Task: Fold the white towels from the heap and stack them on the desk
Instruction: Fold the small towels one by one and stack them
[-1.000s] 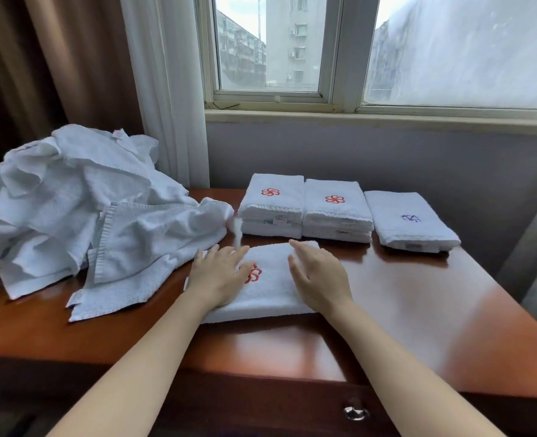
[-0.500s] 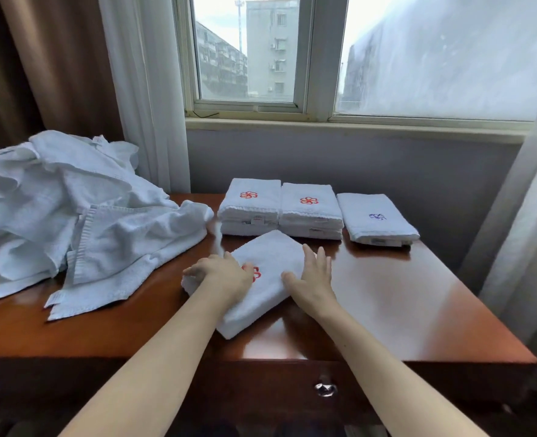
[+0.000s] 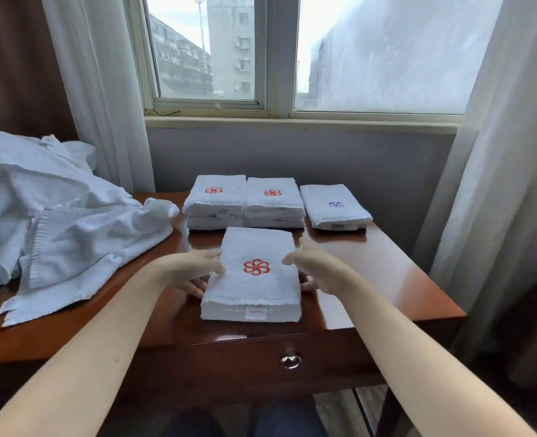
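While scanning from the left, noting the heap [image 3: 55, 216] of unfolded white towels sprawling across the left part of the desk [image 3: 371, 279]. Observing the left hand [image 3: 194, 272] reaching forward with palm turned inward, laying its thumb on top and curling its fingers under the left edge of the folded towel [image 3: 257, 294], so gripping it. Recording the folded towel as lying flat at the desk's front centre, running its long axis away from the person toward the window [image 3: 292, 52], showing its red emblem [image 3: 256, 267] upward and turning its label [image 3: 255, 312] toward the person. Observing the right hand [image 3: 317, 272] mirroring that pose on the right edge, likewise gripping. Noting, behind, the left stack [image 3: 216, 200] and middle stack [image 3: 273, 201] touching side by side, and the blue-marked towel [image 3: 335, 206] lying just beside them, slightly apart.
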Action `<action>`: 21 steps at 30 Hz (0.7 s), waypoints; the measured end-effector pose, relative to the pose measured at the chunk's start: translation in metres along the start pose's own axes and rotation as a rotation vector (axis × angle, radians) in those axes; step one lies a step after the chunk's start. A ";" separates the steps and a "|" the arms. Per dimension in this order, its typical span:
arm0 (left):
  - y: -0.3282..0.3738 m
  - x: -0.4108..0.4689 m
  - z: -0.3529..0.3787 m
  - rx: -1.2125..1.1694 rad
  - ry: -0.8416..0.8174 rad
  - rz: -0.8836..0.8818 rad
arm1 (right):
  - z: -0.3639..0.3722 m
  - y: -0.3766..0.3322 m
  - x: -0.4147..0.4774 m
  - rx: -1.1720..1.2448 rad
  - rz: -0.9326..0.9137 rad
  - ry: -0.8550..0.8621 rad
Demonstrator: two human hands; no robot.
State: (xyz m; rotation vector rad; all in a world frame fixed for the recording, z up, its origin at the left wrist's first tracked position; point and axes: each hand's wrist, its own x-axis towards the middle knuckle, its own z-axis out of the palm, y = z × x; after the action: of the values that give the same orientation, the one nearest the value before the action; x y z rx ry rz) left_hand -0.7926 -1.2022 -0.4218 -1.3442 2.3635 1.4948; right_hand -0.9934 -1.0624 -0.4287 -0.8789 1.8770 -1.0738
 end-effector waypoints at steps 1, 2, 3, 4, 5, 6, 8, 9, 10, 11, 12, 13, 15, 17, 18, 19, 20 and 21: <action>-0.004 0.002 -0.002 -0.058 -0.007 0.016 | -0.002 -0.002 -0.003 0.029 0.029 -0.038; -0.008 0.003 -0.003 -0.120 -0.003 0.029 | -0.002 -0.003 -0.006 0.070 0.048 -0.074; -0.011 0.004 -0.004 -0.185 -0.001 0.038 | -0.002 -0.004 -0.009 0.124 0.060 -0.099; -0.014 0.004 -0.004 -0.250 -0.011 0.041 | -0.002 -0.004 -0.010 0.187 0.069 -0.109; -0.016 0.004 -0.004 -0.315 -0.032 0.041 | -0.002 -0.003 -0.011 0.259 0.079 -0.110; -0.018 0.004 -0.003 -0.380 -0.057 0.040 | -0.002 -0.002 -0.011 0.333 0.089 -0.110; -0.022 0.004 -0.003 -0.477 -0.101 0.047 | -0.002 0.001 -0.011 0.417 0.089 -0.126; -0.024 0.004 -0.003 -0.502 -0.121 0.055 | -0.001 0.001 -0.012 0.407 0.078 -0.138; -0.026 0.005 -0.004 -0.515 -0.144 0.067 | 0.000 0.001 -0.013 0.360 0.061 -0.143; -0.028 0.005 -0.004 -0.512 -0.162 0.088 | 0.001 0.001 -0.014 0.291 0.035 -0.139; -0.029 0.007 -0.004 -0.486 -0.166 0.119 | 0.002 0.001 -0.015 0.220 0.004 -0.133; -0.028 0.008 -0.004 -0.447 -0.152 0.152 | 0.003 0.000 -0.016 0.158 -0.025 -0.127; -0.022 0.008 -0.003 -0.403 -0.081 0.212 | 0.005 -0.001 -0.018 0.070 -0.092 -0.101; -0.011 0.005 -0.002 -0.433 0.000 0.257 | 0.002 -0.005 -0.020 0.053 -0.161 -0.051; -0.006 0.004 -0.003 -0.439 0.028 0.293 | -0.001 -0.007 -0.022 0.074 -0.194 -0.021; 0.000 0.003 -0.003 -0.440 0.049 0.336 | -0.005 -0.010 -0.023 0.104 -0.237 0.010; 0.007 0.002 -0.004 -0.436 0.066 0.381 | -0.011 -0.012 -0.023 0.129 -0.289 0.040; 0.015 0.002 -0.004 -0.431 0.075 0.426 | -0.018 -0.014 -0.022 0.144 -0.344 0.067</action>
State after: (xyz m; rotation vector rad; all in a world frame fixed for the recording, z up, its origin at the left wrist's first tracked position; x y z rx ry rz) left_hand -0.8022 -1.2039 -0.4094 -0.9974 2.5940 2.2083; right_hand -0.9960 -1.0430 -0.4035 -1.1188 1.7132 -1.4431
